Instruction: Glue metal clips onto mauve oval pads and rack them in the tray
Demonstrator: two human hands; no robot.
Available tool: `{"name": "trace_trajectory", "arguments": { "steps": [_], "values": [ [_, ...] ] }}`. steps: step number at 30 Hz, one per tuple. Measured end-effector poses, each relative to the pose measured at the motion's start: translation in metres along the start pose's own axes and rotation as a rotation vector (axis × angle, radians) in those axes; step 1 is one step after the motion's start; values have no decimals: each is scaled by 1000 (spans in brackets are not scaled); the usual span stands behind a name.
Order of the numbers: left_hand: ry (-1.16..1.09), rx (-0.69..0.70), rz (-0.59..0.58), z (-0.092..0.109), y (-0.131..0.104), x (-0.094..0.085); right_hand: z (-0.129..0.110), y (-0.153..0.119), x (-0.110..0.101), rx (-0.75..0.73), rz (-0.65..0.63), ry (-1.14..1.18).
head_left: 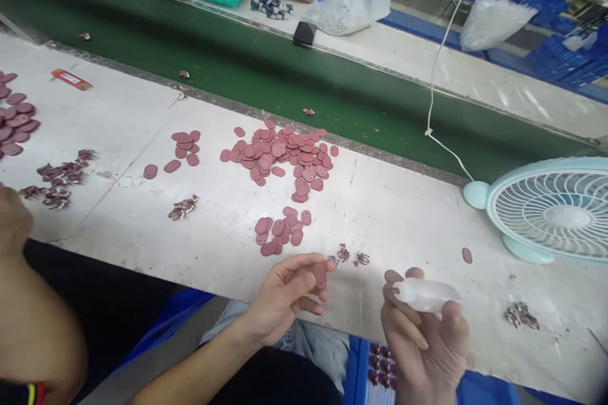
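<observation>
Left of the pale-blue round plastic fan (567, 215), the left hand (289, 291) pinched a flat, dusky-pink oval disc (321, 274); nearer the fan, the right hand (425, 348) gripped a translucent white plastic bottle (430, 295).

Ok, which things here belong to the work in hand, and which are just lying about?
Likely in the work:
- oval disc, in the left hand
- translucent bottle, in the right hand
- disc pile
- small reddish-brown pieces

Likely just lying about:
- fan
- red packet
- white cord

No readable text or labels.
</observation>
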State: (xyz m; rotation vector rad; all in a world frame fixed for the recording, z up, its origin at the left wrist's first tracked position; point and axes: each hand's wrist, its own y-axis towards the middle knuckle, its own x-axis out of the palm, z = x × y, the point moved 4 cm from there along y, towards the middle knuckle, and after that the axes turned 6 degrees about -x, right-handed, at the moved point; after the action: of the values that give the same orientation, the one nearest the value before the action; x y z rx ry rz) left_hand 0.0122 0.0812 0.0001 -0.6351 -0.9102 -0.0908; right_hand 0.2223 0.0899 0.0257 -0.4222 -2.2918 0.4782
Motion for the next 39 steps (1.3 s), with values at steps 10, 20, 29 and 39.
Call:
{"name": "trace_trajectory", "arguments": {
  "steps": [10,20,29,39],
  "values": [
    [67,-34,-209,-15,-5,11,13,-31,28,-96,-219,-326],
    [40,-78,-223,-31,-11,15,22,-53,44,-628,119,-548],
    [-6,-73,-244,-31,-7,15,24,-54,46,-906,162,-644],
    [-31,-102,-227,-33,-8,11,22,-55,53,-865,104,-657]
  ]
}}
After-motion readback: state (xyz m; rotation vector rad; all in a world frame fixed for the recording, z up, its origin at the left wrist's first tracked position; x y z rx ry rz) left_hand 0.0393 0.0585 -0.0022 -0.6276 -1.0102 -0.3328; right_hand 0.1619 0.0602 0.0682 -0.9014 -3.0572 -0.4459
